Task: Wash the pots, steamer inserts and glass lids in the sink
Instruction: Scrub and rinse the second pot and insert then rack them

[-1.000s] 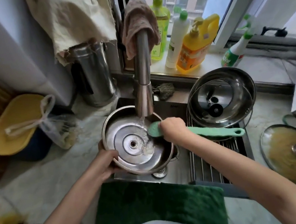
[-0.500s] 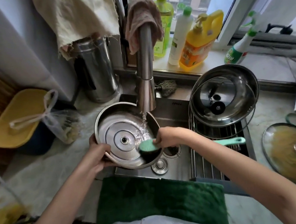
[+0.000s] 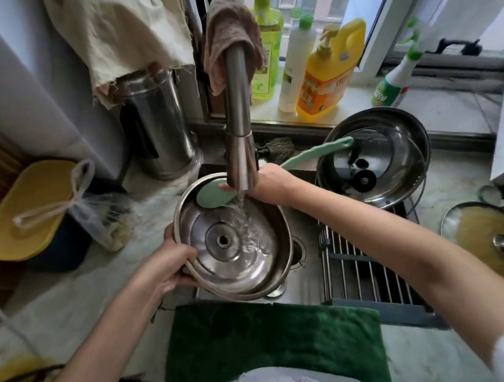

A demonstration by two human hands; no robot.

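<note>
Mid-scrub over the sink: the left hand point(image 3: 166, 270) grips the round stainless-steel pot point(image 3: 233, 237) at its nine-o'clock rim under running water while the right hand point(image 3: 270, 183) grips a pale-green long-handled brush point(image 3: 213, 195) at twelve o'clock; next likely sweeping the wall.

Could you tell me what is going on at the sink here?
A person is washing a steel pot over the sink under the running faucet. The left hand grips the pot's near-left rim and holds it tilted, while the right hand holds a green scrub brush at the pot's far rim. Water is running into the pot. Another steel pot with a lid inside sits on the rack, and a glass lid lies on the counter.
</note>
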